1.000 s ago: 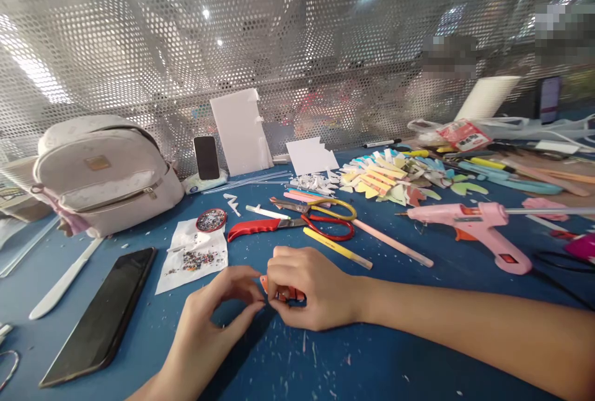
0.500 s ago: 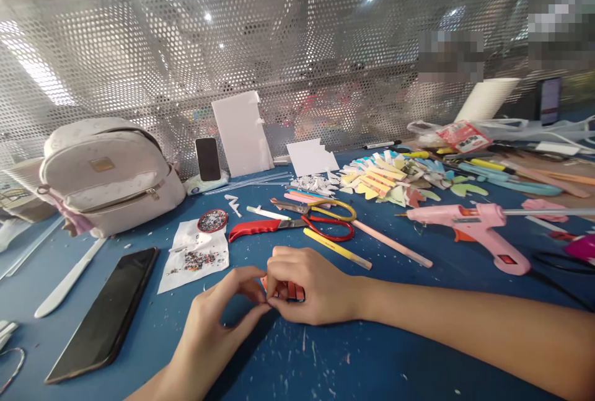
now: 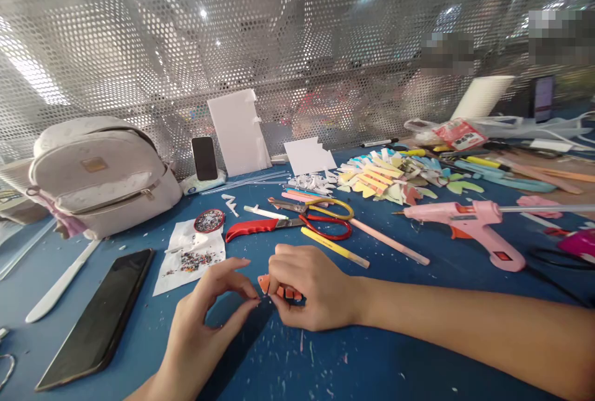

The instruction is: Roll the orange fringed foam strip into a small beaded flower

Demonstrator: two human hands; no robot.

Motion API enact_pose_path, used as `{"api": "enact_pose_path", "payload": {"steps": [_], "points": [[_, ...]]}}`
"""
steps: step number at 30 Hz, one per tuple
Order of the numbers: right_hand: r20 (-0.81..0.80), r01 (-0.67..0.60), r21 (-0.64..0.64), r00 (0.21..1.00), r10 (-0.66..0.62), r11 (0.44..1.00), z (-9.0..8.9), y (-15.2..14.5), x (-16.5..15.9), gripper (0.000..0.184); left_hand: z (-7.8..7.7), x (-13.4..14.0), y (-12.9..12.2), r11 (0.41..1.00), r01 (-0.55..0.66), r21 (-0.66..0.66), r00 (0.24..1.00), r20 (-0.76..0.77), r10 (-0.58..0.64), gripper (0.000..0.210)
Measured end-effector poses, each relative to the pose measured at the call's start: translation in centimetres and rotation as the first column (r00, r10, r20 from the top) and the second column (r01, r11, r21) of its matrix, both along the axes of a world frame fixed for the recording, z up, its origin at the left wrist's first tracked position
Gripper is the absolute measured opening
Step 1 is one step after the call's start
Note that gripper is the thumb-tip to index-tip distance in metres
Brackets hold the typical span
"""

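Pinched orange segmented piece over desk with right fingers, curled left fingers just beside its exposed end, could not tell whether on anything; needed light, steady pressure.

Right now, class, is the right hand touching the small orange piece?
Touching. The head view shows the right hand curled around the orange piece, gripping it with one end poking out.

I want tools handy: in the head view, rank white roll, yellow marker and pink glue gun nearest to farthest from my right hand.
1. Yellow marker, beyond your right hand.
2. Pink glue gun, to the right.
3. White roll, back right.
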State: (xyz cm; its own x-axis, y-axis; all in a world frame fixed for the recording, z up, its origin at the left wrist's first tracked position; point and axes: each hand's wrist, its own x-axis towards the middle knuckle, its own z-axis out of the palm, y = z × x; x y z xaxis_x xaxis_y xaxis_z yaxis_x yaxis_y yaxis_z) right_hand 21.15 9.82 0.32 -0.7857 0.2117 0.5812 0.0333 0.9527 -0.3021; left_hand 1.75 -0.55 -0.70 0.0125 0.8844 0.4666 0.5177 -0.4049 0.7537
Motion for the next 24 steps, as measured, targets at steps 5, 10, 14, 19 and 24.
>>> {"api": "enact_pose_path", "payload": {"steps": [5,10,14,19,24], "points": [[-0.01,0.012,0.038,1.0,-0.012,0.999,-0.2,0.0,0.0,0.009,0.0,0.1,-0.1,1.0,-0.007,-0.015,0.998,0.061,0.008,0.043],[-0.002,0.009,0.035,1.0,-0.009,0.999,-0.4,0.1,0.0,0.01,0.3,0.5,-0.2,0.998,-0.026,-0.05,0.991,0.13,0.032,0.04],[-0.019,0.003,0.03,1.0,-0.003,1.0,-0.4,0.0,0.0,0.011,0.5,0.8,-0.3,0.997,-0.04,-0.069,0.981,0.185,0.052,0.038],[-0.087,0.005,-0.006,0.996,-0.005,1.0,-0.1,-0.1,-0.1,0.01,1.0,1.1,0.2,0.974,0.036,-0.225,0.912,0.405,0.06,0.039],[-0.136,-0.003,-0.033,0.991,-0.002,0.999,-0.1,-0.1,0.0,0.011,1.3,1.2,0.5,0.933,0.112,-0.343,0.814,0.569,0.111,0.042]]}}
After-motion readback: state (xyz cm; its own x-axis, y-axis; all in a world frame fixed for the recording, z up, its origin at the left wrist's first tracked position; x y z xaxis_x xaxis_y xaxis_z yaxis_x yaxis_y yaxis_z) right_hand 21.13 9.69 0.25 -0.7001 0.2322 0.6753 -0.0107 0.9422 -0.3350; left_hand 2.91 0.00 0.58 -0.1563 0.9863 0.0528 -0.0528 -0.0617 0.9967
